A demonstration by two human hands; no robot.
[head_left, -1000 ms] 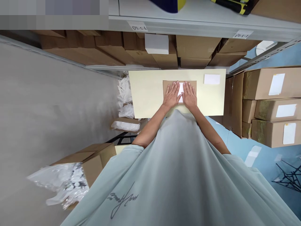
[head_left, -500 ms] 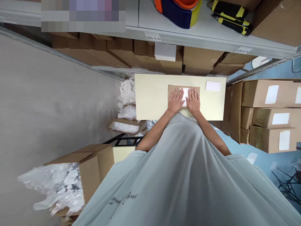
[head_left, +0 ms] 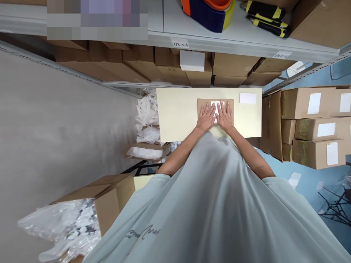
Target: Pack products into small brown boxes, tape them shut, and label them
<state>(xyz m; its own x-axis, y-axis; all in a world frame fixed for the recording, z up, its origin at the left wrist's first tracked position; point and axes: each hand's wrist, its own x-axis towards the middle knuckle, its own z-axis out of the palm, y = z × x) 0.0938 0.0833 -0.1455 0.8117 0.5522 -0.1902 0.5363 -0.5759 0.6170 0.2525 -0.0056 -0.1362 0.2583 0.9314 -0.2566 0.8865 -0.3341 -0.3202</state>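
I have the left hand (head_left: pixel 206 117) and right hand (head_left: pixel 225 117) flat, gripping nothing, on the box (head_left: pixel 201 103), apparently pressing its label (head_left: pixel 216 110); next calls for lifting cleanly.

Left hand (head_left: pixel 206 116), right hand (head_left: pixel 226 116): closer together than half a second ago.
White rectangular paper label (head_left: pixel 216 110): less showing between them.

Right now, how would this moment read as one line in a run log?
left hand: palm-down on cardboard package | right hand: likewise | white label: partly covered | package: on pale table
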